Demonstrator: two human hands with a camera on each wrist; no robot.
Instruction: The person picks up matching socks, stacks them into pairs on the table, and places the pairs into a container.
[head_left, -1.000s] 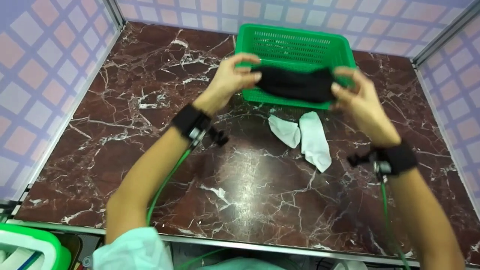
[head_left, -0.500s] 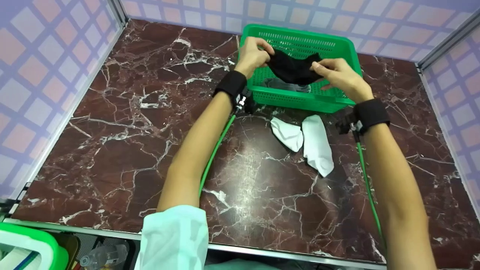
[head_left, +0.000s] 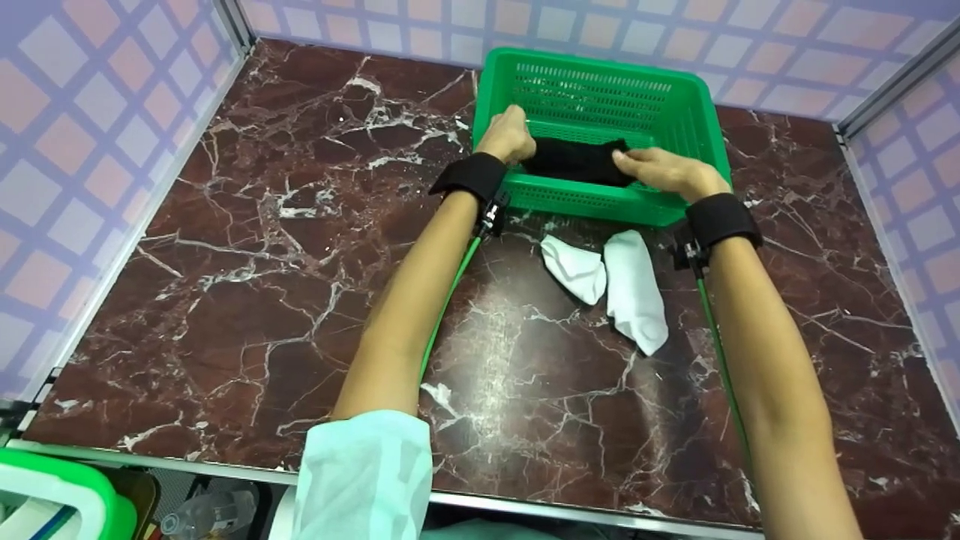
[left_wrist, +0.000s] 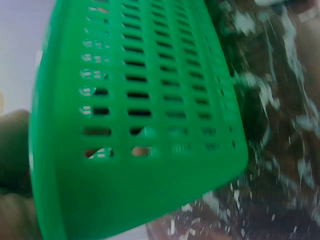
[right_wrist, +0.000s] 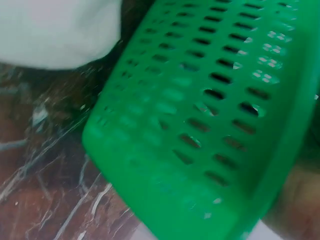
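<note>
A black sock (head_left: 576, 160) lies stretched between my two hands, low inside the green basket (head_left: 592, 191) near its front wall. My left hand (head_left: 508, 136) grips the sock's left end, its fingertips hidden from the head view. At the other end my right hand (head_left: 669, 169) pinches the fabric, thumb uppermost. Both wrists reach over the basket's front rim. In each wrist view the perforated basket wall fills most of the picture, and only a blurred piece of the hand shows beyond the rim.
Two white socks lie on the marbled table in front of the basket: a folded-looking one (head_left: 576, 268) and a longer one (head_left: 635, 292). Patterned panels (head_left: 375, 30) stand behind and at both sides. A green-rimmed white container (head_left: 60, 480) sits below the table's front left edge.
Both hands have carried the black sock from in front of the basket over its rim and lowered it inside. It now covers the grey fabric seen there half a second ago.
</note>
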